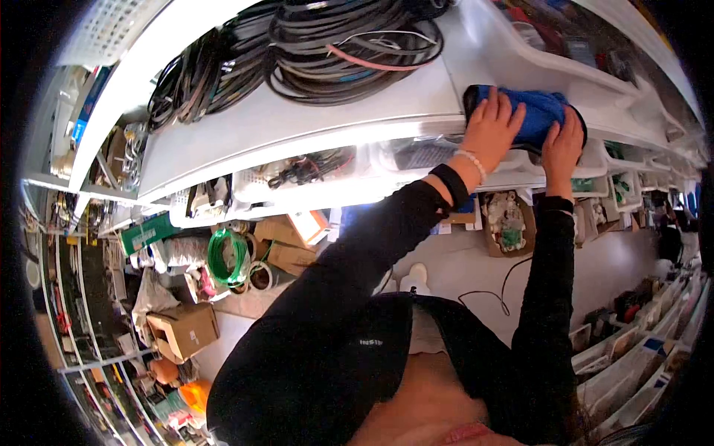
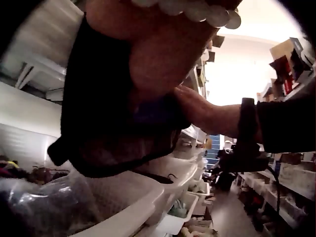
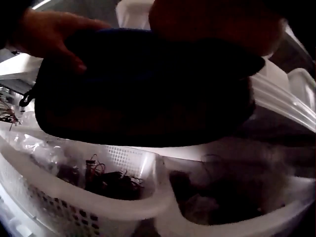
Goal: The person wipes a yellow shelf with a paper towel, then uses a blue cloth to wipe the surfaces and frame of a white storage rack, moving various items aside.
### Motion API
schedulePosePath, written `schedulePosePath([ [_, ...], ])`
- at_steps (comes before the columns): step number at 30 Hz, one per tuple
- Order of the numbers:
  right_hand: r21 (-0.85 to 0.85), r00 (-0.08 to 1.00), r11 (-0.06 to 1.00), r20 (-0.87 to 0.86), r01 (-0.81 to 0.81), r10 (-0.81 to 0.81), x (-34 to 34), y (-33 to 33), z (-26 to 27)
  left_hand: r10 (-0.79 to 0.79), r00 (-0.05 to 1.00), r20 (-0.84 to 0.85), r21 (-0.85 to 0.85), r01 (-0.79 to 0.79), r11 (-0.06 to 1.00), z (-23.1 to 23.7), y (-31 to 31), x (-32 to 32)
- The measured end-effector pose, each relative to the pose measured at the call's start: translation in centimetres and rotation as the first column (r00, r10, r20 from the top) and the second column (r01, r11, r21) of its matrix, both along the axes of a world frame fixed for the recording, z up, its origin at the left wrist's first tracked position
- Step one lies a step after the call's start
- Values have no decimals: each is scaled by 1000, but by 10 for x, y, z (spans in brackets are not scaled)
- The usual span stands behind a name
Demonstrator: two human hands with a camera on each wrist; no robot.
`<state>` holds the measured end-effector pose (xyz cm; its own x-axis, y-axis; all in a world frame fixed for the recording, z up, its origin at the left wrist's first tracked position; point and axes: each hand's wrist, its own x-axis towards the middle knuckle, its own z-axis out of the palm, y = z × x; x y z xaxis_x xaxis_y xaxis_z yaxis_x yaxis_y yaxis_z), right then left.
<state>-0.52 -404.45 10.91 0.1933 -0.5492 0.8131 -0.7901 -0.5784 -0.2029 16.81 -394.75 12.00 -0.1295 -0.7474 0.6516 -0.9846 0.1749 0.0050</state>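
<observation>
A blue zippered pouch (image 1: pixel 537 111) with black ends and trim is held in both hands at the front edge of the white shelf. My left hand (image 1: pixel 492 132) grips its left end, fingers laid over the blue top. At the other end my right hand (image 1: pixel 563 152) grips it the same way. From the right wrist, the dark underside of the pouch (image 3: pixel 143 111) faces the camera, and the left hand (image 3: pixel 52 37) shows its thumb along the near side. In the left wrist view the pouch (image 2: pixel 106 153) hangs above white baskets.
Coiled black cables (image 1: pixel 349 56) lie on the white shelf (image 1: pixel 297 130) left of the pouch. Below it stand a white basket of wires (image 3: pixel 113 207) and another white bin (image 3: pixel 237 224). Green wire coils (image 1: pixel 227 256) and a cardboard box (image 1: pixel 182 332) sit lower left.
</observation>
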Motion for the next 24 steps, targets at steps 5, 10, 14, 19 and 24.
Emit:
schedulePosePath([
  [5,33,990,990,-8,140,-140,66,46,-14,-44,998,-54,-21,43,999,-7,38,54],
  [10,149,976,966,-8,-213,217,166,131,-5,219,974,50,271,-224,936,2,127,170],
  [14,217,947,940,-132,-262,294,220,174,11,320,943,84,40,-325,945,7,187,230],
  [19,186,928,921,-86,-344,363,178,154,11,306,951,36,26,-307,952,0,187,208],
  [24,171,991,982,-91,-78,94,93,102,15,78,997,-6,91,-77,993,7,127,115],
])
